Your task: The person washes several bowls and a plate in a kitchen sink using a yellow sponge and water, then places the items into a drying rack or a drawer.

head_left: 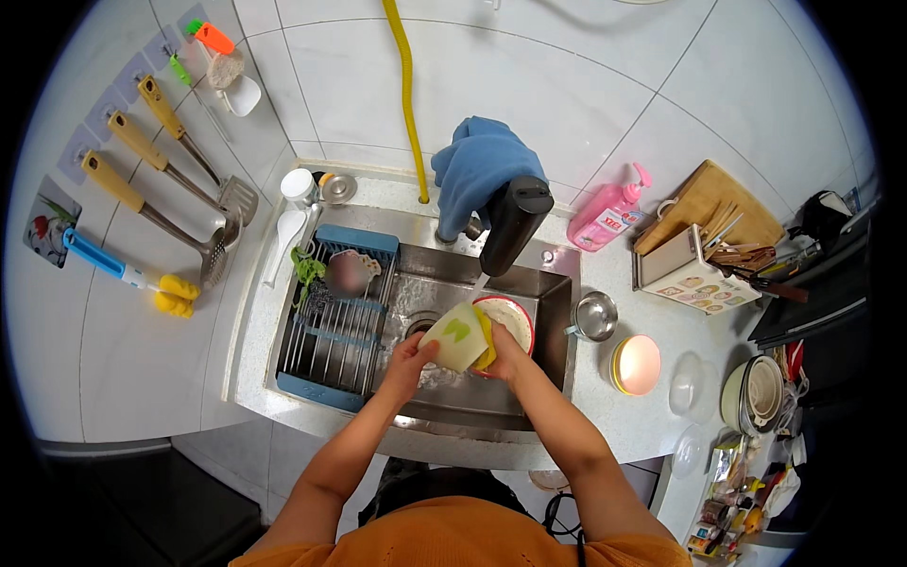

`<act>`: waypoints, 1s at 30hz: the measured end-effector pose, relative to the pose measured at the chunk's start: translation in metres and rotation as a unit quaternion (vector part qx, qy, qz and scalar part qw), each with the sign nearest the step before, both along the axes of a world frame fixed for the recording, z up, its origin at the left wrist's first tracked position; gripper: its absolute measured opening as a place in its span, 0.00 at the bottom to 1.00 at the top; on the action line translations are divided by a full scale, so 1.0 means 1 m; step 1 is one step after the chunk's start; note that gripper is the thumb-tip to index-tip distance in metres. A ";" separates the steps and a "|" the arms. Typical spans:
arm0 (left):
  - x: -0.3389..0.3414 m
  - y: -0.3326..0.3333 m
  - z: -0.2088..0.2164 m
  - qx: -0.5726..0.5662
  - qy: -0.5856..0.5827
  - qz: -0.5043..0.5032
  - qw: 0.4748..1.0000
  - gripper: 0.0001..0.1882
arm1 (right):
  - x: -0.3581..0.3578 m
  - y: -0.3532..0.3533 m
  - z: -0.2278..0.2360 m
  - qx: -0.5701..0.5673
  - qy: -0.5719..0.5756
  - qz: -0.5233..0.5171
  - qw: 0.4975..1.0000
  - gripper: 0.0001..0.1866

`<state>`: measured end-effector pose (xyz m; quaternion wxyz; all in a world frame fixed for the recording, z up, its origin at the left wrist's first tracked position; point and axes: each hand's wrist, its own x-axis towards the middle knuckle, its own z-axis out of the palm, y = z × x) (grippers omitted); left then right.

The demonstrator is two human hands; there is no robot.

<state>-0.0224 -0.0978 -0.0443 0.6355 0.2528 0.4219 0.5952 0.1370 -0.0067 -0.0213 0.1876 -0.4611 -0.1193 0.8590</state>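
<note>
Over the sink (453, 397), my left hand (409, 367) grips the near left edge of a pale dish (452, 342) with a green leaf print, which is tilted. My right hand (508, 352) is closed on a yellow sponge cloth (487, 342) and presses it against the dish's right side. Just behind my right hand sits a white basin with a red rim (515, 317), partly covered by the hand and dish. A thin stream runs from the black faucet (518, 222) down beside the dish. My fingers behind the dish are hidden.
A blue-ended drying rack (354, 386) with greens (307, 269) spans the sink's left. Blue cloth (487, 165) drapes over the faucet base. On the right counter stand a pink soap bottle (605, 217), a metal cup (595, 317), stacked bowls (638, 365) and a utensil holder (694, 274).
</note>
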 end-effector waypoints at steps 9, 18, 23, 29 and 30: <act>-0.004 0.002 0.011 0.181 0.408 -0.013 0.895 0.14 | 0.007 -0.016 -0.007 -0.037 0.159 -0.113 0.980 0.30; -0.001 0.035 0.060 -0.026 0.200 -0.162 0.966 0.17 | 0.002 0.003 -0.017 0.139 0.102 -0.161 0.972 0.23; -0.007 0.035 0.053 -0.060 0.086 -0.170 0.980 0.19 | 0.006 0.005 0.008 0.449 -0.062 -0.010 0.891 0.23; -0.007 0.032 0.054 -0.022 0.128 -0.214 0.968 0.16 | -0.003 0.005 0.041 0.769 -0.298 0.179 0.537 0.24; -0.006 0.032 0.057 -0.015 0.163 -0.224 0.961 0.15 | -0.010 0.000 0.054 0.780 -0.303 0.193 0.512 0.24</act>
